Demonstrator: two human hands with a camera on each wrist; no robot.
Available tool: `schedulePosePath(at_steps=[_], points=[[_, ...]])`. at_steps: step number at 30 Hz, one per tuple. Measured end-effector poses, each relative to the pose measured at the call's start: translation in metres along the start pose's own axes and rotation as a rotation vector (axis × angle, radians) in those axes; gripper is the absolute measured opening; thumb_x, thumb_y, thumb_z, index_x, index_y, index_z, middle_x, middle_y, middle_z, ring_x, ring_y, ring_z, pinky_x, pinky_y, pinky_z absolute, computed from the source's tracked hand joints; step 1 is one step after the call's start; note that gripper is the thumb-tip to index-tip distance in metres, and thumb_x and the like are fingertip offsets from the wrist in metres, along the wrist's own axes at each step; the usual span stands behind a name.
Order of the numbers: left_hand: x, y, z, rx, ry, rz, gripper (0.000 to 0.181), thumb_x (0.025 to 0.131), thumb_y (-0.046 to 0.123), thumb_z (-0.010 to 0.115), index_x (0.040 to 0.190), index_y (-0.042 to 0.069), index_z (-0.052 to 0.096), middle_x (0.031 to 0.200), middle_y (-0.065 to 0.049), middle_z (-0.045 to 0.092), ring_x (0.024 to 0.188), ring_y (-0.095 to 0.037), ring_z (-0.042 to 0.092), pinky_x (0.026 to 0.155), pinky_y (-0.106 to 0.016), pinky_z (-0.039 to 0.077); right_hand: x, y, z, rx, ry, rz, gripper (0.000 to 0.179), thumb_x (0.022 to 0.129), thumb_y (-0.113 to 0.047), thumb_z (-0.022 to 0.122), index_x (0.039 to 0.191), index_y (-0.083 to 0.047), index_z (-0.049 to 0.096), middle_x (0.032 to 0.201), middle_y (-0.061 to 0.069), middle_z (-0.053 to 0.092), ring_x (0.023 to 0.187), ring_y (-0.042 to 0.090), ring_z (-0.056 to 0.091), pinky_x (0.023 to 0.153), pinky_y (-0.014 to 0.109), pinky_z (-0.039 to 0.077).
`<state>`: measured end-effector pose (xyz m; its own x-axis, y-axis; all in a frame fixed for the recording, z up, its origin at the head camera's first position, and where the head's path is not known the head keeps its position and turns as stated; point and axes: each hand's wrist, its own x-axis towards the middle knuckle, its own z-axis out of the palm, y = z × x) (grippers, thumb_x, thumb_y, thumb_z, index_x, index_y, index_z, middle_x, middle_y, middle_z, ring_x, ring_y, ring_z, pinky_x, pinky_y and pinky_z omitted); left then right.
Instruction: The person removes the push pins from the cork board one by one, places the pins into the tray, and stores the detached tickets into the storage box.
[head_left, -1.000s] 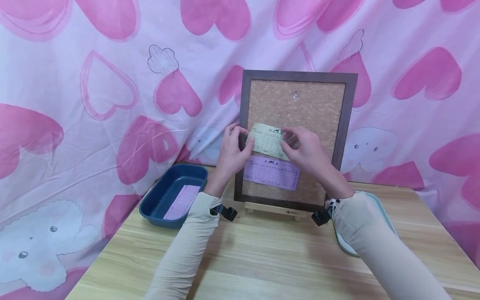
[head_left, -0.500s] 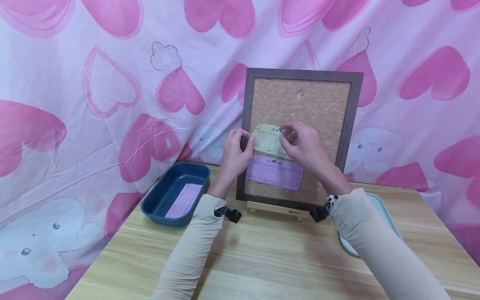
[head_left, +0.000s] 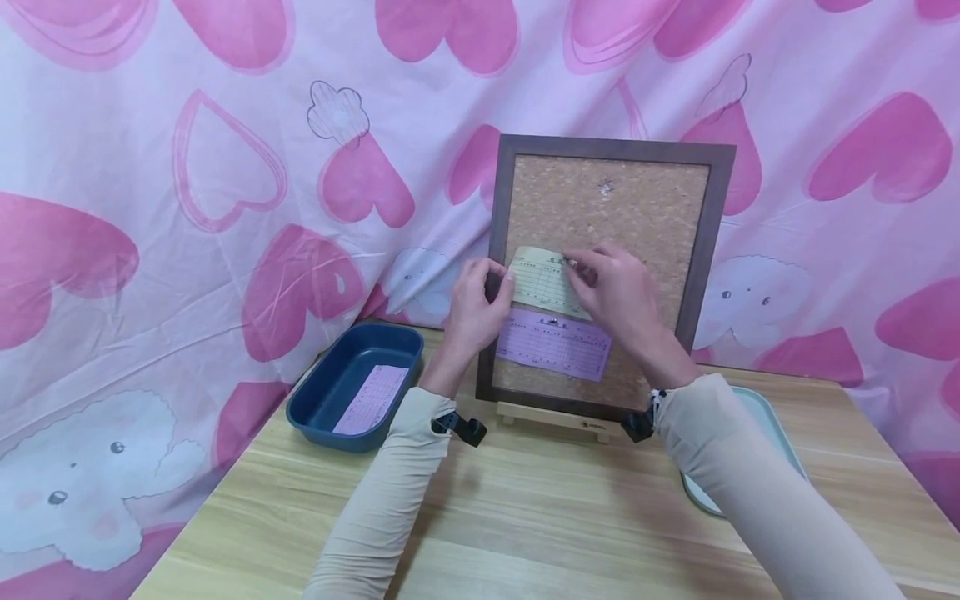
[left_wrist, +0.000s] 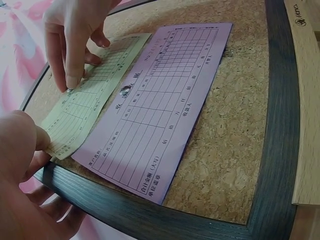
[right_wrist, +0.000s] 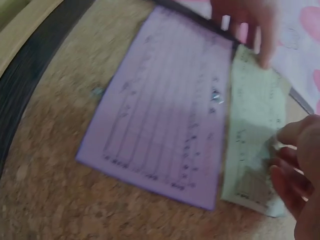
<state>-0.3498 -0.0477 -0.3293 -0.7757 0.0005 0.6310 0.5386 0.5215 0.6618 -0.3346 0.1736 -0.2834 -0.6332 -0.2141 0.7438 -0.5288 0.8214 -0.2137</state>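
A pale yellow-green receipt slip (head_left: 538,287) lies against a framed cork board (head_left: 637,208), just above a purple receipt slip (head_left: 555,354). My left hand (head_left: 476,304) pinches the left end of the yellow-green slip, its thumb on the front and other fingers around the board's edge. At that slip's top middle, my right hand (head_left: 621,292) pinches a silver push pin (left_wrist: 70,90) between thumb and fingertip, mostly covering it. Another silver pin (left_wrist: 125,90) holds the purple slip at its top middle. In the right wrist view the right fingers overlap the yellow-green slip's upper edge.
The board leans on a small wooden easel (head_left: 555,417) on a wooden table (head_left: 540,517). A dark blue tray (head_left: 315,400) with a pink slip (head_left: 372,400) stands left. A pale green tray (head_left: 772,425) is partly behind the right sleeve. Pins (head_left: 605,188) cluster near the board's top.
My right fingertips have come in over the pin, which showed uncovered a second ago. The left hand keeps its place at the slip's left end. The head view has shifted slightly.
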Motion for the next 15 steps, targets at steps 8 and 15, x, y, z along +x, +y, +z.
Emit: schedulePosePath(at_steps=[8, 15], points=[[-0.0011, -0.0011, 0.0008, -0.013, -0.006, 0.0, 0.02, 0.107, 0.028, 0.064, 0.108, 0.008, 0.068, 0.131, -0.013, 0.063, 0.115, -0.029, 0.062, 0.094, -0.046, 0.052, -0.0039, 0.0061, 0.0081, -0.051, 0.142, -0.129, 0.022, 0.098, -0.014, 0.079, 0.119, -0.011, 0.083, 0.099, 0.013, 0.081, 0.075, 0.027, 0.073, 0.064, 0.042, 0.059], [-0.0005, -0.001, 0.0013, -0.016, -0.001, -0.003, 0.019, 0.106, 0.027, 0.066, 0.106, 0.008, 0.068, 0.131, -0.013, 0.064, 0.113, -0.029, 0.062, 0.092, -0.045, 0.052, -0.0066, 0.0072, 0.0096, -0.06, 0.16, -0.151, 0.018, 0.099, -0.015, 0.079, 0.115, -0.01, 0.084, 0.1, 0.012, 0.082, 0.08, 0.028, 0.076, 0.067, 0.043, 0.061]])
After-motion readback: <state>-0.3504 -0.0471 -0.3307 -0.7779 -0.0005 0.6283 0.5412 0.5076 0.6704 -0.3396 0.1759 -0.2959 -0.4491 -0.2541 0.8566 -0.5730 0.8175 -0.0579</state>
